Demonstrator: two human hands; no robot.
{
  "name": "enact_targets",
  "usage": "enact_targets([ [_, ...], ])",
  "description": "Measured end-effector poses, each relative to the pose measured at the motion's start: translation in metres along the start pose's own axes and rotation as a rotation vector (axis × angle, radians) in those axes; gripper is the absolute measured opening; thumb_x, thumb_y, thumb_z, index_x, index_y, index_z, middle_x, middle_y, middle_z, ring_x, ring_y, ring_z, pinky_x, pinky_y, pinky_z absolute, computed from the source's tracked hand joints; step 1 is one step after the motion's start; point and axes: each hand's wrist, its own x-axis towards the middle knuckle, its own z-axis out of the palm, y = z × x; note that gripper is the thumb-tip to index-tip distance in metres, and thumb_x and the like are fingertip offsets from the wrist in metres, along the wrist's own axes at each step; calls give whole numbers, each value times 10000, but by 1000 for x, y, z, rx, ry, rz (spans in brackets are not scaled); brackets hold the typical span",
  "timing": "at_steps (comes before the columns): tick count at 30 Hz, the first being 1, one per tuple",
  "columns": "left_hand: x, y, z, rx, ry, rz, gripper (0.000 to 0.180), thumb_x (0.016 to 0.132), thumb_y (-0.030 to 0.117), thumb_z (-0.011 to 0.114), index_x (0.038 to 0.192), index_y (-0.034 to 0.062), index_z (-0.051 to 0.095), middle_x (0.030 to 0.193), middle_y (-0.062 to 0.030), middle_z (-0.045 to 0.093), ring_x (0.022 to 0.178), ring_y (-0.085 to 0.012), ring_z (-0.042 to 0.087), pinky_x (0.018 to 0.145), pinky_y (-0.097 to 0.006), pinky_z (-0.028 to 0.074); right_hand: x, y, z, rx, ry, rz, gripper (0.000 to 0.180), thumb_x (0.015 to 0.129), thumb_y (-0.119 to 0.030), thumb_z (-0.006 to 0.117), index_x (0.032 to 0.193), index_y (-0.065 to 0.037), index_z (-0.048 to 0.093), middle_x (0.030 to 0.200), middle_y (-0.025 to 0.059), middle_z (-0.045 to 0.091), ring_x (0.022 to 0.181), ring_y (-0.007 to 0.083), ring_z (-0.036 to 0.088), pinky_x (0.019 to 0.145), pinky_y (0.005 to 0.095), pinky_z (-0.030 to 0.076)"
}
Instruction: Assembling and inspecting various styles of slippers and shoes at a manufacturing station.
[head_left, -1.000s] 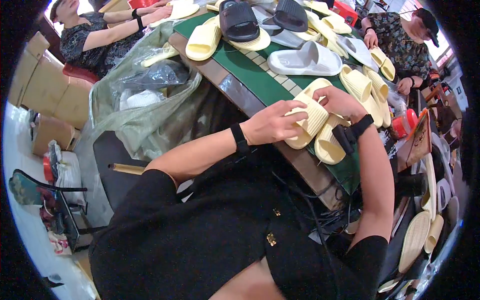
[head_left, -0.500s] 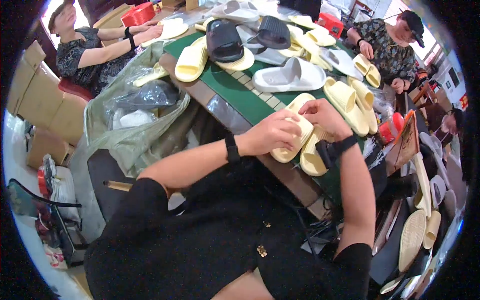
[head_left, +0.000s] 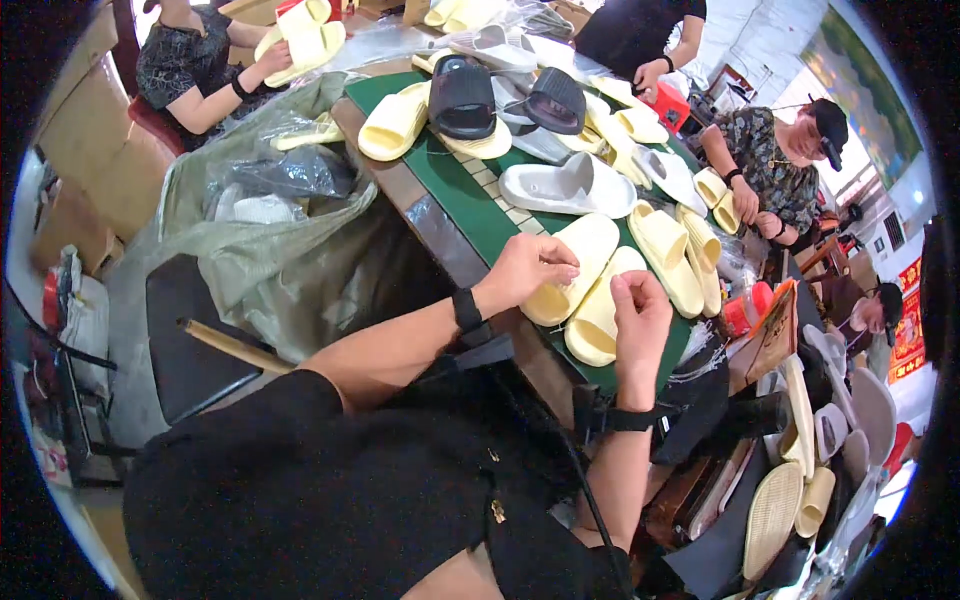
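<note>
A pair of pale yellow slide sandals lies side by side on the green tabletop before me: the left slide (head_left: 592,245) and the right slide (head_left: 596,325). My left hand (head_left: 528,272) hovers over the left slide, thumb and fingertips pinched together. Above the right slide is my right hand (head_left: 642,325), also closed in a pinch. Whatever either pinch holds is too small to make out. Just beyond the pair lies a light grey slide (head_left: 560,186), with another yellow pair (head_left: 665,255) to its right.
More yellow, grey and black slides (head_left: 462,95) cover the far tabletop (head_left: 440,185). A bundle of white threads (head_left: 705,358) hangs at the right edge near a red container (head_left: 745,308). Slides are heaped at lower right. A plastic sack (head_left: 260,250) stands left. Co-workers (head_left: 775,160) sit around the table.
My hands have drawn apart and off the yellow slides, the right one moving nearer to me. The slides now lie uncovered. At far left, a co-worker has lifted a yellow pair.
</note>
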Motion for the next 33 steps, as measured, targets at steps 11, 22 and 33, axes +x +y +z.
enact_targets([
  [11,-15,-34,13,190,72,332,127,809,62,732,936,48,735,972,-89,685,1007,-225,616,900,-328,485,-19,33,22,-56,71,-47,68,862,-63,706,853,-7,668,622,-106,317,570,18,258,506,225,192],
  [22,-16,-37,8,138,23,331,128,912,97,633,970,13,710,941,-85,686,1031,-210,598,914,-325,460,-24,40,29,-55,142,-88,63,852,-55,706,847,-7,666,673,-52,471,581,38,337,508,218,280],
  [33,-15,-38,6,126,-15,370,134,931,85,604,986,15,704,853,-49,697,1093,-215,571,940,-343,445,-24,43,34,-5,144,-122,52,858,-40,703,858,0,671,688,-53,487,590,32,339,512,209,276],
])
